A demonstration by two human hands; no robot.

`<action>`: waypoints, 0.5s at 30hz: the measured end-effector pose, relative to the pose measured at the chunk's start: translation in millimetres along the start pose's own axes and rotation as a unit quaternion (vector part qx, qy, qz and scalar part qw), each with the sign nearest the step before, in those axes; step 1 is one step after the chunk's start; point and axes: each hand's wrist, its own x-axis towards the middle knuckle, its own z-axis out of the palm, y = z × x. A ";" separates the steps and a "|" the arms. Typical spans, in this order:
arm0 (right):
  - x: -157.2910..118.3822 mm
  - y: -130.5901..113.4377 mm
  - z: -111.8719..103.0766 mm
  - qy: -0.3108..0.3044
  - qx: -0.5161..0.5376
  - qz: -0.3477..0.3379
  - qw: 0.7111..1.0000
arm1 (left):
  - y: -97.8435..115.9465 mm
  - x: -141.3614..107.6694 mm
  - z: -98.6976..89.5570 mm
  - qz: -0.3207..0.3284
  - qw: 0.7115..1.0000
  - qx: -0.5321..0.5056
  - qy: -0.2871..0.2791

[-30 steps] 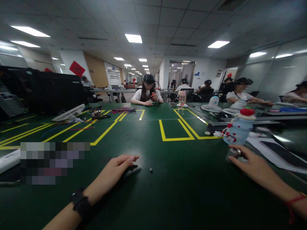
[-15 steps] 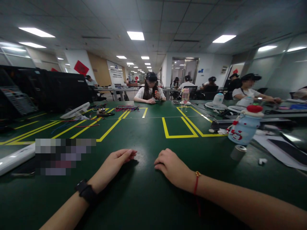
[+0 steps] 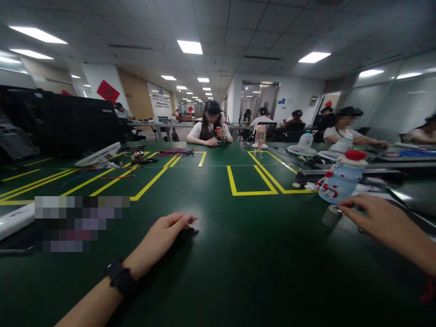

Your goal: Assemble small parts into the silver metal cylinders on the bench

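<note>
I saw the metal can at the right hand's nine o'clock — fingertips by its rim, grip unclear; left hand loosely curled together.

Metal-looking cylinder, smooth tabletop with soft gloss, matt wristband, smooth-surfaced bottle

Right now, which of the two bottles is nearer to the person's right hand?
The red-topped light-blue bottle: it stands close by the right hand and the metal cylinder. The pink bottle stands much farther away.
</note>
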 end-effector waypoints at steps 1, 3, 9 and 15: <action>-1.9 4.2 1.6 -0.007 0.008 -0.001 1.000 | 0.2 -0.4 0.1 0.001 1.000 0.001 0.000; -3.1 4.8 3.1 -0.003 0.014 0.006 1.000 | 1.2 -1.7 0.0 -0.001 1.000 0.002 0.001; 5.9 -0.7 3.2 -0.017 0.033 0.026 0.999 | 2.9 -4.3 -0.4 -0.009 1.000 0.005 -0.002; -0.8 3.5 10.3 -0.046 0.132 0.042 0.989 | 2.1 -3.6 -0.6 -0.017 1.000 0.007 -0.009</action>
